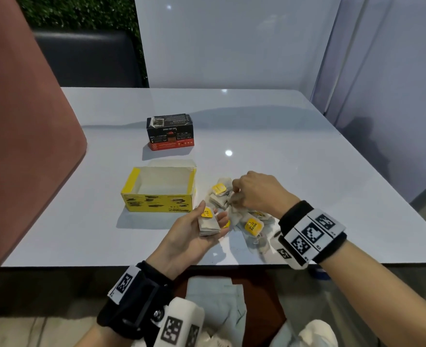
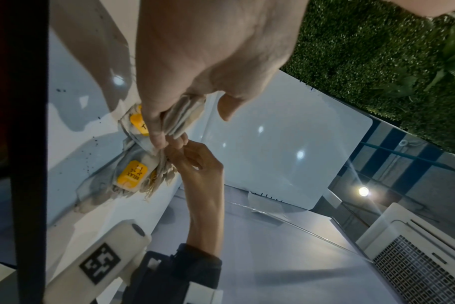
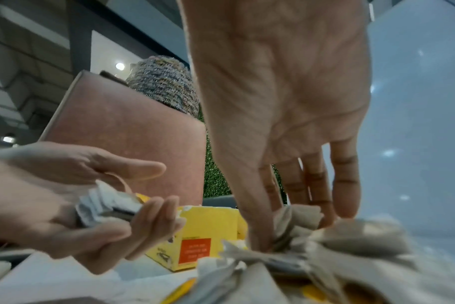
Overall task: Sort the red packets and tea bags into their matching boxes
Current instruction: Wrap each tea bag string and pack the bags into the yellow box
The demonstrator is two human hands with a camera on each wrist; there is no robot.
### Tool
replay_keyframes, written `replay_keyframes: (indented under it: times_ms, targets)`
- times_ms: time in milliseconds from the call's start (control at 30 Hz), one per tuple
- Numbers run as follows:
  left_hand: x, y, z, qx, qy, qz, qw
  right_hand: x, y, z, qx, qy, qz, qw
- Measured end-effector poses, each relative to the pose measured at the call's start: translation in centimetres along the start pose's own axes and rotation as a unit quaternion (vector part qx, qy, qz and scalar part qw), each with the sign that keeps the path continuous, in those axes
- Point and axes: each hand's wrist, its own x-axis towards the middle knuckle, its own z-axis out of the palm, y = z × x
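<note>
An open yellow box (image 1: 159, 196) sits on the white table (image 1: 282, 146), showing nothing inside. Behind it stands a closed black and red box (image 1: 170, 132). A heap of tea bags (image 1: 252, 221) with yellow tags lies right of the yellow box. My left hand (image 1: 189, 234), palm up, holds a small stack of tea bags (image 1: 208, 222) between thumb and fingers, also seen as a stack (image 2: 181, 117) in the left wrist view. My right hand (image 1: 252, 191) reaches down into the heap and pinches one tea bag (image 3: 294, 224) between thumb and fingers. No red packets are visible.
A reddish padded seat back (image 1: 19, 134) rises at the left of the table. A white partition (image 1: 232, 41) stands behind the table's far edge. The yellow box (image 3: 208, 232) is close to my left hand's fingertips (image 3: 166, 211).
</note>
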Motion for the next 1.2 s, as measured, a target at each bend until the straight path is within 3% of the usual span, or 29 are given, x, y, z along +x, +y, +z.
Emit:
replay_keyframes:
  times_ms: [167, 233, 300, 367, 467, 500, 533, 633, 800, 933, 1067, 1200]
  targets:
    - [-0.1, -0.2, -0.2, -0.014, -0.018, -0.012, 1.0, -0.7, -0.4, -1.0, 0.025, 0.044, 0.041, 0.998]
    - [0.1, -0.5, -0.2, -0.016, -0.029, -0.006, 0.999, -1.3, -0.2, -1.5, 0.095, 0.085, 0.077, 0.989]
    - [0.2, -0.7, -0.1, -0.011, -0.037, 0.005, 0.999, -1.9, 0.0, -2.3, 0.209, 0.148, 0.105, 0.961]
    - [0.3, -0.8, 0.0, -0.01, -0.049, 0.014, 0.999, -2.8, -0.3, -3.0, 0.387, 0.176, 0.113, 0.898]
    - [0.6, -1.0, 0.3, -0.019, -0.078, 0.031, 0.996, -4.2, -2.4, -2.8, 0.634, 0.073, 0.128, 0.76]
    - [0.5, -1.0, 0.5, -0.023, -0.092, 0.037, 0.995, -4.4, -3.2, -2.1, 0.658, 0.042, 0.133, 0.74]
    - [0.5, -1.1, 0.5, -0.024, -0.102, 0.04, 0.994, -4.5, -3.8, -1.3, 0.642, 0.023, 0.135, 0.754]
    - [0.5, -1.3, 0.4, -0.023, -0.104, 0.04, 0.994, -4.6, -4.5, 0.4, 0.528, 0.032, 0.122, 0.84]
    - [0.5, -1.2, -0.2, -0.026, -0.085, 0.035, 0.995, -5.0, -5.0, -0.1, 0.367, 0.107, 0.037, 0.923]
    - [0.0, -0.8, 0.0, -0.043, -0.096, 0.036, 0.994, -5.8, -5.5, -0.4, 0.315, 0.119, -0.032, 0.941]
    - [-0.3, -0.4, -0.1, -0.038, -0.068, 0.021, 0.997, -5.1, -2.8, -1.7, 0.275, 0.113, 0.012, 0.955]
    - [-0.1, -0.4, -0.9, 0.0, -0.042, 0.016, 0.999, -0.3, 0.1, -3.0, 0.156, 0.08, 0.043, 0.984]
